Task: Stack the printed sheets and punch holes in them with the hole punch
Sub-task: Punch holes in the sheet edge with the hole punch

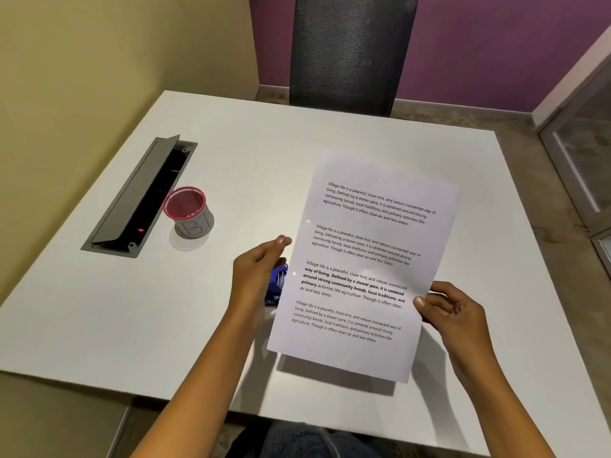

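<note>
1. Holding the printed sheets (363, 269) by their right edge, the right hand (453, 312) pinches the paper between thumb on top and fingers underneath.
2. These sheets hang tilted above the white table (132, 309), casting a shadow on it near the front edge.
3. Two punched holes show along the left margin of the top page, which carries four paragraphs of black text.
4. Sitting just left of the sheets, the left hand (258, 272) rests on the blue hole punch (277, 285); whether it grips the punch or only lies on it I cannot tell.
5. Most of the hole punch is hidden by that hand and the paper's edge.
6. A red-rimmed mesh pen cup (189, 211) stands well to the left, beside an open grey cable hatch (132, 200) set in the tabletop.
7. Across the table stands a dark mesh office chair (350, 51).
</note>
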Demonstrator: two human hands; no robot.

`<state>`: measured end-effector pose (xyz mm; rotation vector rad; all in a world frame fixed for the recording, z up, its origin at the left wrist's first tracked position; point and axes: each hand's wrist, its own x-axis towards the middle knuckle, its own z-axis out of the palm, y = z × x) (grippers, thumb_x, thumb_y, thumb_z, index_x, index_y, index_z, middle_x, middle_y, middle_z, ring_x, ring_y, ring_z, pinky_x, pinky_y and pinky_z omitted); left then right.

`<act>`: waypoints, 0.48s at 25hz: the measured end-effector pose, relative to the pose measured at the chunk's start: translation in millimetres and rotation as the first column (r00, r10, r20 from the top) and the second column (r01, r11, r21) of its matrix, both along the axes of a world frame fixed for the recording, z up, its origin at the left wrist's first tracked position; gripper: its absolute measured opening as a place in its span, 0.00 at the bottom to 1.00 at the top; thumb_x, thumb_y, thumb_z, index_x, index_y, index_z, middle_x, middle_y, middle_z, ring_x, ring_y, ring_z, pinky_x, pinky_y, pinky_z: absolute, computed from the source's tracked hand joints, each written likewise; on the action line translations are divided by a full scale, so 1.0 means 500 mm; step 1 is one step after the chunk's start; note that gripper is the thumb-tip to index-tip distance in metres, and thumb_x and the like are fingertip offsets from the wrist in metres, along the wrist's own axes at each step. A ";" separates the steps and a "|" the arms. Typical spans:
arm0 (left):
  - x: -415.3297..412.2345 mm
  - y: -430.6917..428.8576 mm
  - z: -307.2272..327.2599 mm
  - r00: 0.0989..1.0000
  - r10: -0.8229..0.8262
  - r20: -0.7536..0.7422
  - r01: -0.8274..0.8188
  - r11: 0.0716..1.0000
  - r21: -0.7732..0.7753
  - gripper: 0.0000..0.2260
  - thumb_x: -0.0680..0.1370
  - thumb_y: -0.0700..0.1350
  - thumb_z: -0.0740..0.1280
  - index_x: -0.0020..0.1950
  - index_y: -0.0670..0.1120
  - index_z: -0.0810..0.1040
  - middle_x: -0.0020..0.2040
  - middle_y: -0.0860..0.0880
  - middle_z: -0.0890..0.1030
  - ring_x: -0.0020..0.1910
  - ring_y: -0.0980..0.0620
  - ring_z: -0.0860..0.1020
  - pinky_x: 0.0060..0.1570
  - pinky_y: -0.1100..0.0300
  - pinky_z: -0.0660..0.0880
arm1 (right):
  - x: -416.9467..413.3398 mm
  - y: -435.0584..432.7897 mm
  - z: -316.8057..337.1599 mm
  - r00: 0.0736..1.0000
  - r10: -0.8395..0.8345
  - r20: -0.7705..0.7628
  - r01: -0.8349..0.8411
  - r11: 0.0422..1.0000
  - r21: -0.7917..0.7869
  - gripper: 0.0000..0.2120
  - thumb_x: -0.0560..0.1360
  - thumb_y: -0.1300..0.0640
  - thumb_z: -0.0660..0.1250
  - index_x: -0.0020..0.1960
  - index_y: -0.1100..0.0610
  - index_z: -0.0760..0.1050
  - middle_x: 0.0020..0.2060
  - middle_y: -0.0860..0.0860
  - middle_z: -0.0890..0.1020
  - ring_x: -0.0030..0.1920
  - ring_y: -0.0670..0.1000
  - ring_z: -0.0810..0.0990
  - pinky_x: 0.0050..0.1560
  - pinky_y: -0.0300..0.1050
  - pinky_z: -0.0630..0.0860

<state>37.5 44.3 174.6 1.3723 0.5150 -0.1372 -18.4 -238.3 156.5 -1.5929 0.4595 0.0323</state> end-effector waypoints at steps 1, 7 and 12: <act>0.005 -0.006 0.009 0.999 -0.043 0.019 0.043 0.999 0.024 0.05 0.76 0.52 0.70 0.44 0.54 0.85 0.42 0.61 0.86 0.40 0.63 0.83 0.32 0.74 0.74 | -0.003 -0.001 0.002 1.000 0.001 0.002 -0.001 1.000 -0.006 0.11 0.73 0.69 0.69 0.50 0.55 0.81 0.37 0.53 0.86 0.37 0.49 0.84 0.41 0.36 0.82; 0.027 -0.042 0.050 0.992 -0.036 0.122 0.034 0.999 0.018 0.02 0.72 0.47 0.74 0.42 0.50 0.85 0.37 0.56 0.86 0.34 0.62 0.83 0.30 0.73 0.75 | -0.014 -0.007 0.015 0.999 0.006 0.042 -0.004 1.000 -0.025 0.12 0.73 0.69 0.69 0.50 0.54 0.81 0.40 0.53 0.87 0.38 0.47 0.84 0.39 0.33 0.80; 0.036 -0.059 0.059 0.994 0.016 0.111 -0.016 1.000 -0.001 0.05 0.73 0.47 0.74 0.45 0.46 0.84 0.40 0.53 0.87 0.35 0.59 0.83 0.30 0.69 0.76 | -0.012 -0.008 0.017 0.998 0.015 0.056 -0.013 1.000 -0.026 0.12 0.73 0.70 0.68 0.50 0.55 0.81 0.40 0.53 0.87 0.39 0.47 0.84 0.39 0.33 0.79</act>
